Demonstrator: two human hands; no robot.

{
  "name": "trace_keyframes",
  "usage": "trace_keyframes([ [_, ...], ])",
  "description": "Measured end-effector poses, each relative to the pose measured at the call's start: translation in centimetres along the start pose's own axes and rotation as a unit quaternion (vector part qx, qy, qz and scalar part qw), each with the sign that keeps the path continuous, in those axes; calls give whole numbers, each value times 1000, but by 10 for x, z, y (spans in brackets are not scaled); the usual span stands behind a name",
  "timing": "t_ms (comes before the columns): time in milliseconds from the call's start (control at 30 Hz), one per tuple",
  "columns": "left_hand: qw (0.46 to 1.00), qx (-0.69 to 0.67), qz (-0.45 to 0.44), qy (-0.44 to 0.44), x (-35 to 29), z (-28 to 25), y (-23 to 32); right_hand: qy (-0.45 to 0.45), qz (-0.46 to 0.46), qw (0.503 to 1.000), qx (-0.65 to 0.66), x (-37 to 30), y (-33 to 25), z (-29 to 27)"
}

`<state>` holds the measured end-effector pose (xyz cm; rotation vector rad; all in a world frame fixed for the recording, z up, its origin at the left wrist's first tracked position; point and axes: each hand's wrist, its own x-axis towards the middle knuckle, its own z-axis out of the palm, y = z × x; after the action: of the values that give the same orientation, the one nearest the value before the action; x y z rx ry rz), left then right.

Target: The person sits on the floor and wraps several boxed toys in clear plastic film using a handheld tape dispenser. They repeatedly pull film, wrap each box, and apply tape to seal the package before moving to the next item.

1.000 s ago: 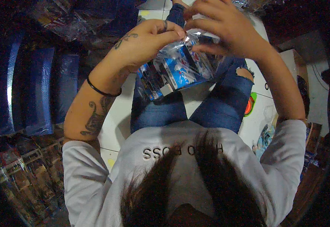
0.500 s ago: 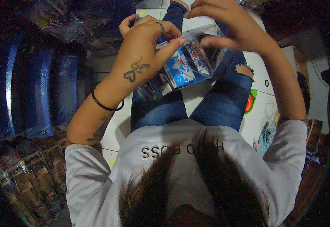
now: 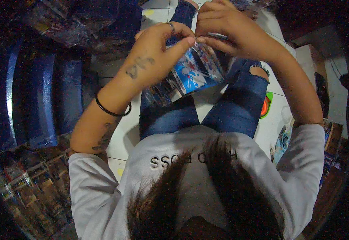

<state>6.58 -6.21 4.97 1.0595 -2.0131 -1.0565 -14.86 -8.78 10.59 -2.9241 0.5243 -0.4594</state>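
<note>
Above my lap, between my knees, is a clear plastic bag [image 3: 218, 80] around a box-like pack [image 3: 194, 76] with blue, white and red pictures. My left hand [image 3: 154, 50] is closed on the bag's upper edge, thumb and forefinger pinched together. Close beside those fingertips, my right hand [image 3: 230, 32] also pinches the plastic, with its thumb against curled fingers. The two hands nearly touch at the top of the bag. My left hand covers part of the pack's left side, and the exact fold of plastic between the fingers is too small to make out.
Shiny blue packs [image 3: 44, 100] stand upright at my left, with plastic-wrapped brown goods [image 3: 38, 188] nearer me. An orange and green round object [image 3: 265, 106] lies on the white tiles beside my right leg. At right are a light-blue packet [image 3: 280, 146] and a pale box [image 3: 307, 60].
My right hand has moved left from the bag's right side to meet my left fingertips. Its fingers, spread before, are now closed. My left hand has shifted slightly, still pinching the edge.
</note>
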Motion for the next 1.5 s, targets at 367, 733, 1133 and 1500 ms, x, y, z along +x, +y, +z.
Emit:
trace_keyframes([
  [367,949,287,125,37,-7,2,11,4,-61,988,-140,-16,15,14],
  [733,928,300,194,106,-19,7,11,35,-2,997,-74,-22,11,3],
  [1133,950,275,128,72,-17,7,10,-29,0,999,26,-18,7,12],
  [1500,969,218,117,31,-3,15,3,4,-52,969,-241,-30,10,38],
])
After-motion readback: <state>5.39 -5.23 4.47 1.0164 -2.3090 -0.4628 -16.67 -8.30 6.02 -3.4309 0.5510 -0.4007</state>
